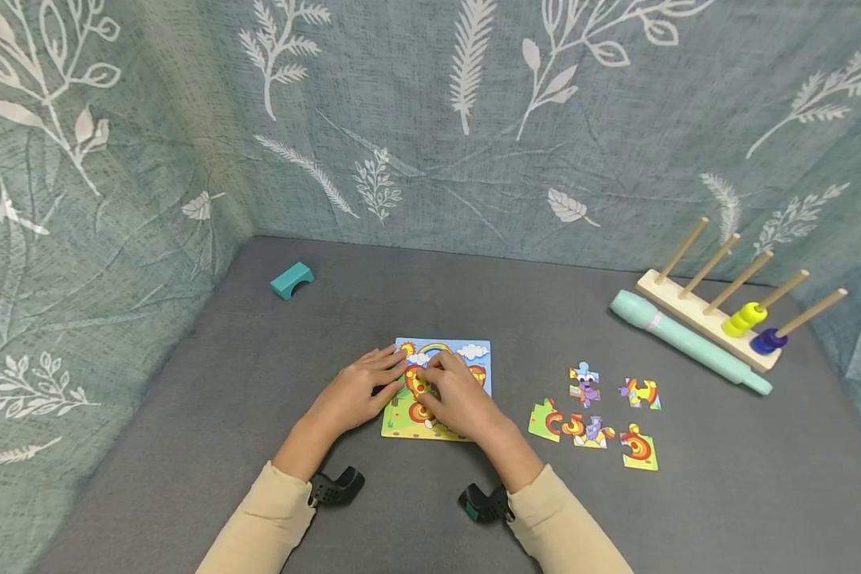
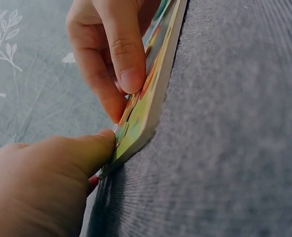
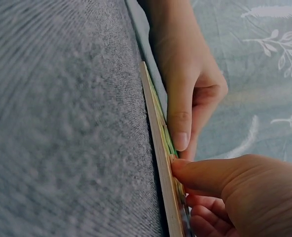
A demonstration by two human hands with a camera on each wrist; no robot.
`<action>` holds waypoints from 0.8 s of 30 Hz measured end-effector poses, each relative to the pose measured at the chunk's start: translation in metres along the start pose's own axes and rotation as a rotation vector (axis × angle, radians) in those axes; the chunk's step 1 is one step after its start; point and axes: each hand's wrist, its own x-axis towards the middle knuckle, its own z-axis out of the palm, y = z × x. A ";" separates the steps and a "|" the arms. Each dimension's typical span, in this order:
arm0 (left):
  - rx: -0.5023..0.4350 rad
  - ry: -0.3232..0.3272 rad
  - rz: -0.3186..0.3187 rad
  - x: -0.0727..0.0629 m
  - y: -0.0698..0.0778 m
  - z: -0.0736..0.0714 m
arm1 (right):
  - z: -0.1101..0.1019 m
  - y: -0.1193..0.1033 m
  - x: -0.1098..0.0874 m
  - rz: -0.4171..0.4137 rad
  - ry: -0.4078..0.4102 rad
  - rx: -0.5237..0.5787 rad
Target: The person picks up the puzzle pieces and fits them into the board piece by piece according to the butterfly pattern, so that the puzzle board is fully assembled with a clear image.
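Blue and green, the puzzle board supports our left hand, grip released; our right hand pinches a puzzle piece there.

Over there the puzzle board is blue and green, sleeves cream, block teal, curtain grey-green with white leaves

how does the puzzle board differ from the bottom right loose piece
The puzzle board is much larger than the loose piece. The board is rectangular; the piece has a knobbed outline. The left hand touches the board; neither hand touches the piece. Both show green, yellow and red.
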 end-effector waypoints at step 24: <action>-0.275 0.115 -0.068 0.003 -0.003 0.004 | 0.003 0.003 0.000 0.063 0.044 0.104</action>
